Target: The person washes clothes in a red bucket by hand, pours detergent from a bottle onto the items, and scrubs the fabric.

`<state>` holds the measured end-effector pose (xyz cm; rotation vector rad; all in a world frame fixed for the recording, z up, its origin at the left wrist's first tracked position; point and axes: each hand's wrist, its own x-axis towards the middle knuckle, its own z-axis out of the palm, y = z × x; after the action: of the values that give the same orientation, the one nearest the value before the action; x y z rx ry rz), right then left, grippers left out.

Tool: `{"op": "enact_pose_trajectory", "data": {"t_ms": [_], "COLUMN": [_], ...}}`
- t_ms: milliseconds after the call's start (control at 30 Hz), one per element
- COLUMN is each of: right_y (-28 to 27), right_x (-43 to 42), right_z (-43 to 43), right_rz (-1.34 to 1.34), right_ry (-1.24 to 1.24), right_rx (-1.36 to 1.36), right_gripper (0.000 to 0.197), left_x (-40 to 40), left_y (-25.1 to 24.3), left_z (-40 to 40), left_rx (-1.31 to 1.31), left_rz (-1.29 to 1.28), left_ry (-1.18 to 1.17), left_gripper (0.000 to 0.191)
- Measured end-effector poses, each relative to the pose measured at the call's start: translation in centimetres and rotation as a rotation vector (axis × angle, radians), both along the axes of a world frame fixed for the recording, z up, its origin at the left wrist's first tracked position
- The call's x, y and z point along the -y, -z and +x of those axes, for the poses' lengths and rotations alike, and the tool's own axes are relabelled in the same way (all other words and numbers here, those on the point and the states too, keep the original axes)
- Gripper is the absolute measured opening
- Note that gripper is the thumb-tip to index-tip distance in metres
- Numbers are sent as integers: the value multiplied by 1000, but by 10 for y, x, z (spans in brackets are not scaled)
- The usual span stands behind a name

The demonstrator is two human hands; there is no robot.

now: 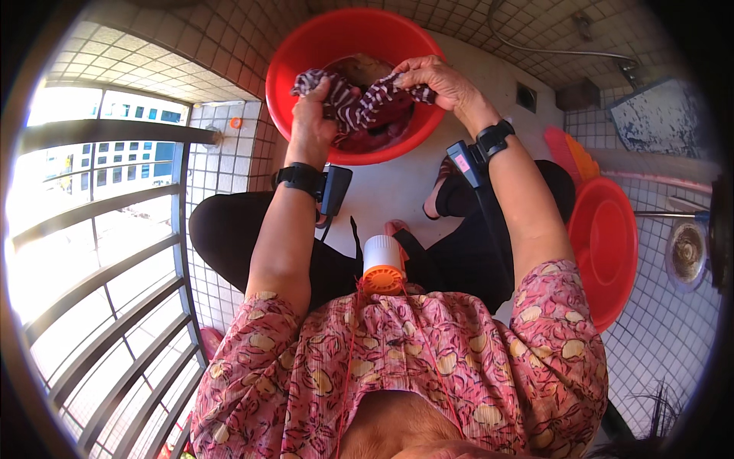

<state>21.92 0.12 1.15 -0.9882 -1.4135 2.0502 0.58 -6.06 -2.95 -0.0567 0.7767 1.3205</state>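
Over a large red plastic basin [350,28], a dark maroon cloth with white stripes [358,109] hangs bunched between both hands. Its left end is pinched by my left hand [314,123], thumb on top, at the basin's near left side. Near the right rim, my right hand [433,80] grips the other end with fingers curled over it. The cloth sags in the middle. Below it, the basin holds dark reddish wet material and what looks like water [395,129]; the cloth hides part of this.
A metal railing [114,135] runs along the left. At the right stand another red basin [605,252] and a red-and-orange broom head [570,152]. A floor drain [526,97] lies beyond my right hand, and a shower hose [550,53] hangs on the tiled wall.
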Motion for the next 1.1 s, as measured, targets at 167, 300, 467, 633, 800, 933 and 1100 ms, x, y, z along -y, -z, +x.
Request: {"op": "enact_pose_trajectory", "data": {"t_ms": [167, 300, 467, 633, 800, 933, 1100], "right_y": [6, -1, -2, 19, 22, 29, 24], "right_x": [2, 1, -6, 16, 25, 18, 57], "right_z": [-18, -37, -43, -76, -88, -82, -110], "right_rz": [-27, 46, -65, 956, 1131, 962, 1088], "right_ry": [141, 135, 52, 346, 397, 458, 256], "right_rx": [8, 65, 136, 577, 618, 674, 605], "right_gripper": [14, 13, 11, 14, 24, 28, 20], "left_x": [17, 17, 9, 7, 12, 8, 3], "left_y": [-33, -20, -11, -1, -4, -10, 67], "left_z": [29, 12, -1, 9, 35, 42, 12], "left_rx": [-127, -397, -95, -475, -117, -217, -887], "left_rz": [133, 226, 139, 90, 114, 119, 267], "left_ry": [179, 315, 148, 182, 1, -26, 54], "left_gripper": [27, 29, 33, 27, 18, 13, 9]}}
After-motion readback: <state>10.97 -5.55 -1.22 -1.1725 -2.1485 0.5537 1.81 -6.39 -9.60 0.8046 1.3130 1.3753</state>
